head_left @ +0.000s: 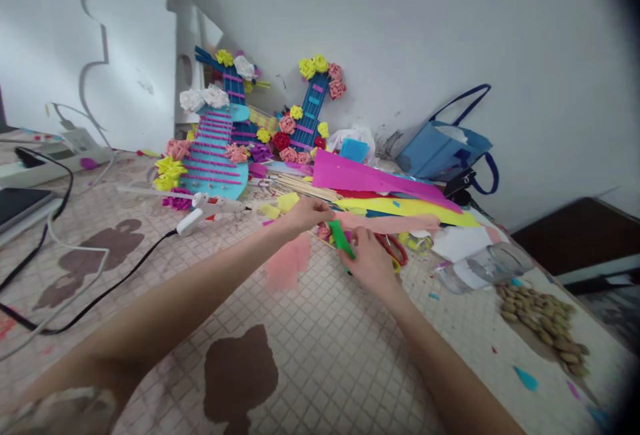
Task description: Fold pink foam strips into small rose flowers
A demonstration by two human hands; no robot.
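A narrow green strip [341,238], seemingly paper, is held at a slant between my two hands. My left hand [311,213] is closed, fingertips pinched at the strip's upper end. Around its lower end my right hand [374,263] is closed, with fingers and thumb on either side. Red-handled scissors [393,248] lie beside my right hand, partly hidden by it. Below my left hand, sheets of salmon-pink crepe paper [289,263] rest on the table. Just beyond both hands stretches a long peach strip [395,223].
A white glue gun [200,214] with a black cable lies left. Decorated boards with paper flowers [216,145] lean at the back. Magenta paper [375,182], thin sticks [300,185], a clear bottle [480,267], peanuts [543,318] and a blue bag [440,148] are further right.
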